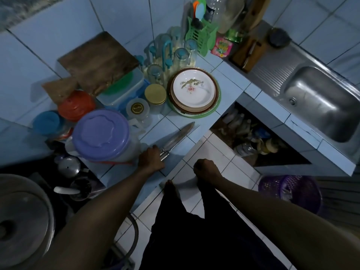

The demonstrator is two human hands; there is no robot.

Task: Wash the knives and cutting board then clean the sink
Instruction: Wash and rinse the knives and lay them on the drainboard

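Knives (176, 138) lie in a bundle on the blue tiled counter (229, 82), blades pointing toward one o'clock and handles under the fingers of the left hand (151, 159). How many blades make up the bundle cannot be told; they overlap, and at least two handles show beside the knuckles. That hand lies knuckles up on the counter edge with its fingers curled over the handle ends, gripping them.

By size: the steel sink (321, 103) fills the three o'clock side, well apart from the knives, with one drain in its basin and a ribbed draining surface toward eleven o'clock of it. One wooden cutting board (97, 61) leans at ten o'clock of the knives, resting on a clear box with a green lid. A second wooden board (247, 53) with a small knife on it sits beside the sink's ribbed part. One purple-lidded jug (101, 133) stands just at nine o'clock of the left hand. One stack of plates (194, 90) sits at twelve o'clock of the blades, near their tips but not touching. One purple basket (290, 191) stands on the floor at four o'clock.

The right hand (207, 169) hangs over the white floor tiles at three o'clock of the left hand, fingers curled into a loose fist with nothing in it.
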